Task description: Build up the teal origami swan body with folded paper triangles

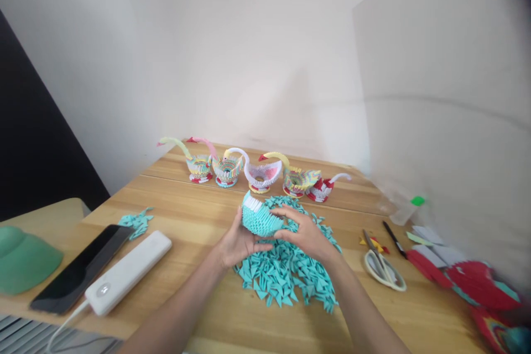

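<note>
A turquoise 3D origami body (pixel 262 220), built of small folded paper pieces with a white patch near its raised left tip, is held tilted above the table. My left hand (pixel 237 240) is closed round its left side and underside, the thumb along its edge. On its right side, my right hand (pixel 302 230) presses with fingers and thumb against the paper rows. Beneath both hands spreads a heap of loose turquoise folded paper triangles (pixel 282 274). Whether a loose piece sits between my right fingertips is too small to tell.
Several finished paper swans (pixel 260 174) stand in a row behind the heap. At left lie a black phone (pixel 81 268), a white power bank (pixel 128 271) and a green cap-like object (pixel 27 260). Scissors (pixel 384 268), a black pen (pixel 394 239) and red paper items (pixel 477 285) are at right.
</note>
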Tool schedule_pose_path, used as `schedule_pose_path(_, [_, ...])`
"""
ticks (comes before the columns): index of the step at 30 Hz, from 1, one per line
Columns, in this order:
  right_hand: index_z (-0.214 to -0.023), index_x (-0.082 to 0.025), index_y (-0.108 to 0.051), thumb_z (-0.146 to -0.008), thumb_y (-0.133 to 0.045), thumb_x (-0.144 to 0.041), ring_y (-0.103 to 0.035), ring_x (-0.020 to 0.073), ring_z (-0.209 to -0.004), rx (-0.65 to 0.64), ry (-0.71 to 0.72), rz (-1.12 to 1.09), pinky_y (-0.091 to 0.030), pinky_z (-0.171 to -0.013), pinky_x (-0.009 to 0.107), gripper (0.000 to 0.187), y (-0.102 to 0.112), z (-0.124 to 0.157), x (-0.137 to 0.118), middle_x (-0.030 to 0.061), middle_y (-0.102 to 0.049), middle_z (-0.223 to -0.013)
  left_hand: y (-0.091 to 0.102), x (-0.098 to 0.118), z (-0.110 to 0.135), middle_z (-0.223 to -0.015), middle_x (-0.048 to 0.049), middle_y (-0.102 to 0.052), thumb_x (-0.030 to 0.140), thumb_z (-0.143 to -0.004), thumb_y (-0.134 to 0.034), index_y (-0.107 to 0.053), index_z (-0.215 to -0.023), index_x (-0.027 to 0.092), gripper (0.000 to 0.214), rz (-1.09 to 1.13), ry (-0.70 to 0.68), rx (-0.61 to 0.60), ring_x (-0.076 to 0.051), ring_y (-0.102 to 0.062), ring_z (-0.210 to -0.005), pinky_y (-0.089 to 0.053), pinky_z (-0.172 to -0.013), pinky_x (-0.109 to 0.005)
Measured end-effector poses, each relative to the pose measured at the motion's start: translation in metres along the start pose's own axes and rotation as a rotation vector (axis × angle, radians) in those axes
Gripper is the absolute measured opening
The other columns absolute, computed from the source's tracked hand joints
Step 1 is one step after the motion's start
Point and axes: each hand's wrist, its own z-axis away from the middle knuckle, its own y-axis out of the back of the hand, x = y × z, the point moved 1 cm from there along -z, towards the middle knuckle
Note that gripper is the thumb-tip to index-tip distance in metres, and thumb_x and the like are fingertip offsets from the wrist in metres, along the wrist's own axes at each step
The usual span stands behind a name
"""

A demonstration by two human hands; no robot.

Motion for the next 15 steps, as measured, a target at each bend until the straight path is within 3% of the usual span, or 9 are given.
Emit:
schedule_pose_path(4, [-0.098,-0.026,-0.072,-0.079,-0.068,-0.039,-0.057,0.0297,-0.115,0.046,0.048,0.021,-0.036,-0.105,0.051,0.023,-0.004,-0.001,-0.001,0.0051,-0.072,-0.104,0.001,0.000,0.000,-0.112,-0.0124,-0.069,0.064,-0.087,-0.040,-0.060,-0.120,0.017,0.060,-0.059,-0.029,0.039,-0.027,-0.065,-0.099,-0.052,-0.083,-0.040])
schedule_pose_path(8, [-0.118,-0.029,-0.065,-0.086,-0.062,-0.037,-0.055,0.0275,-0.119,0.217,0.137,0.157,-0.032,-0.110,0.051,0.033,0.005,0.024,-0.009,0.0050,-0.065,-0.123,0.003,0.006,0.000,-0.119,-0.0100,-0.066,0.056,-0.090,-0.045,-0.061,-0.118,0.018,0.050,-0.129,-0.107,0.147,-0.031,-0.057,-0.115,-0.051,-0.088,-0.042])
schedule_pose_path(10, [-0.121,-0.033,-0.062,-0.087,-0.060,-0.034,-0.057,0.0277,-0.117,0.259,0.177,0.266,-0.029,-0.112,0.052,0.034,0.011,0.055,-0.011,0.0027,-0.066,-0.122,0.004,0.010,0.000,-0.122,-0.0096,-0.064,0.056,-0.090,-0.044,-0.059,-0.120,0.018,0.051,-0.123,-0.141,0.190,-0.032,-0.053,-0.120,-0.051,-0.089,-0.044])
schedule_pose_path(12, [-0.120,-0.038,-0.063,-0.086,-0.061,-0.033,-0.062,0.0289,-0.111,0.269,0.184,0.353,-0.039,-0.107,0.050,0.034,0.011,0.097,-0.008,0.0009,-0.070,-0.114,0.004,0.013,-0.001,-0.123,-0.0085,-0.063,0.060,-0.089,-0.042,-0.058,-0.121,0.020,0.054,-0.096,-0.176,0.218,-0.033,-0.052,-0.121,-0.051,-0.089,-0.045])
schedule_pose_path(15, [-0.111,-0.046,-0.067,-0.083,-0.058,-0.042,-0.070,0.0305,-0.093,0.336,0.119,0.372,-0.059,-0.081,0.044,0.029,0.000,0.165,0.004,0.0006,-0.075,-0.099,0.006,0.016,-0.002,-0.122,-0.0063,-0.064,0.062,-0.089,-0.039,-0.057,-0.121,0.023,0.054,-0.087,-0.193,0.243,-0.032,-0.053,-0.121,-0.051,-0.090,-0.046])
